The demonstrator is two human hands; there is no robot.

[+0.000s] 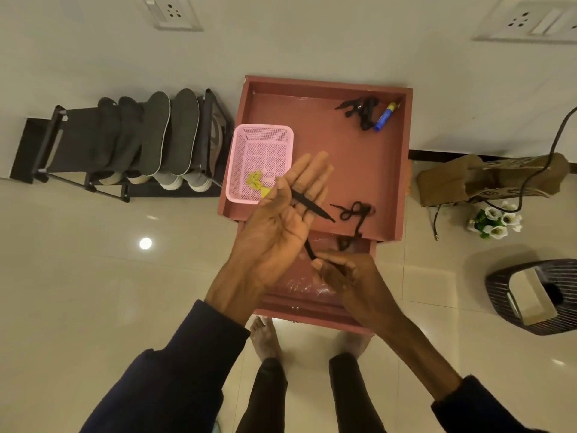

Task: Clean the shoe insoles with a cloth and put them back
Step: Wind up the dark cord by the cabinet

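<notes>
While both hands grip a black lace (312, 207), left hand (281, 220) thumb-pinning, right hand (346, 276) pinching, the insoles (184, 129) lie well left of the fingers (312, 173), nearer the left hand.

Warm, dimmish indoor light, round lamp glare on glossy floor (103, 270), soft shadows, wide-angle bending at edges, slight softness

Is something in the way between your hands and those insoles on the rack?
The left hand and right hand both hold a black shoelace. The pink basket sits between them and the insoles on the rack; nothing else visibly blocks the way.
</notes>
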